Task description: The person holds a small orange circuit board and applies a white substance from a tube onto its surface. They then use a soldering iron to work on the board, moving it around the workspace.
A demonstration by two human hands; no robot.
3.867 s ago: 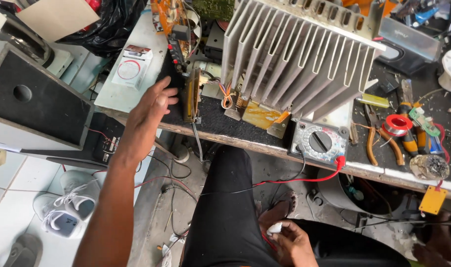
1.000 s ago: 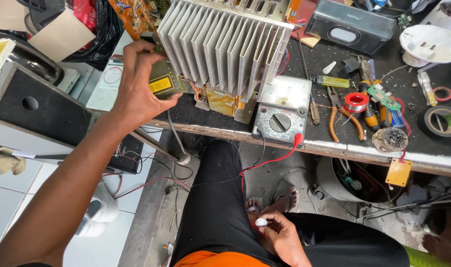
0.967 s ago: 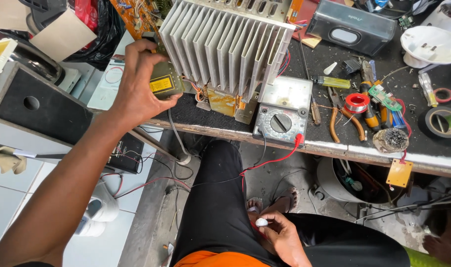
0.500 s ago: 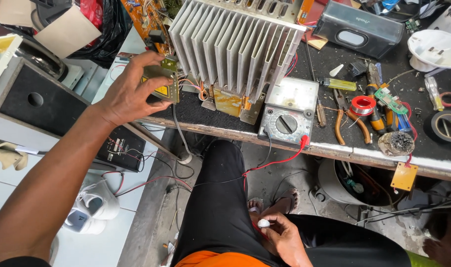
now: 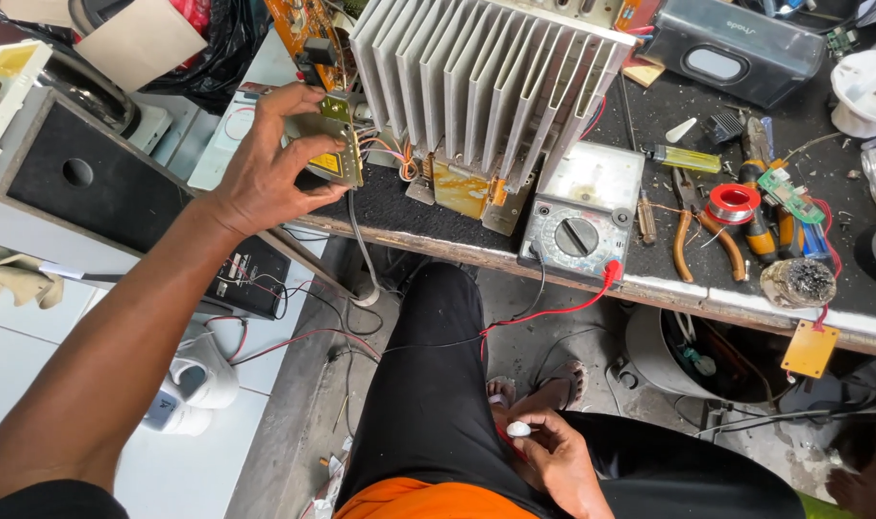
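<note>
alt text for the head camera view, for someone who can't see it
A left hand grips a small yellow-labelled part beside a finned metal heat sink on a cluttered workbench. The right hand rests low, holding a small white object.

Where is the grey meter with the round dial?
In the head view, the meter sits at the workbench's front edge, right of centre, just below the big finned heat sink and left of the pliers.

The bench carries one finned grey heatsink (image 5: 486, 91), one analogue multimeter (image 5: 582, 216), one red solder spool (image 5: 734, 204), two orange-handled pliers (image 5: 692, 240), and two of the person's hands (image 5: 270, 173) show.
</note>
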